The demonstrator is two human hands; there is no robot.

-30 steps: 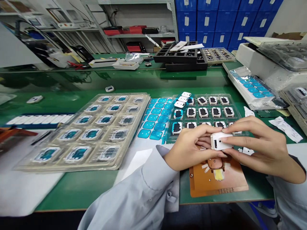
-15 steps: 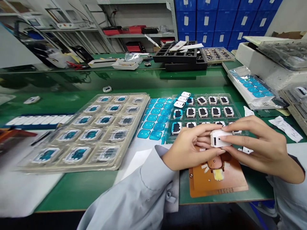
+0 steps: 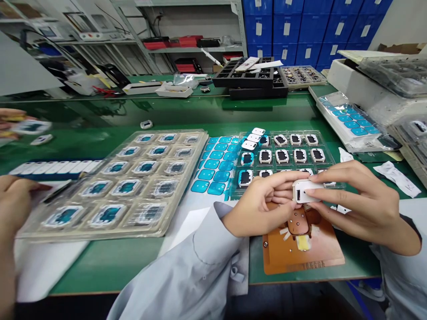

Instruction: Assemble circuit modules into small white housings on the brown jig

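- Fingers (image 3: 333,174) of the right hand (image 3: 370,206) close round a white casing (image 3: 302,185): one on its upper edge, one pressed on its white face, another at the lower edge.
- Left hand (image 3: 258,209) grips the casing's left side, index along the top and thumb below, the gap between them narrow.
- Held up in the air, the casing shows a dark slot and a small hole in its face.
- Right hand arches in from the right, knuckles raised; the left forearm, in a grey sleeve (image 3: 187,266), slants up from below.
- Beneath the hands lies an orange board (image 3: 313,253) with a brown raised pad.
- Behind them, a clear tray (image 3: 328,153) carries casings with dark centres, a few edged in blue; judging by the white face, the held piece is further along, and those casings appear left to do.
- Leftward lie a sheet of blue pieces (image 3: 213,164) and a larger tray (image 3: 187,195) of white frames.
- At far left, a co-worker's hands (image 3: 11,198) show, blurred.
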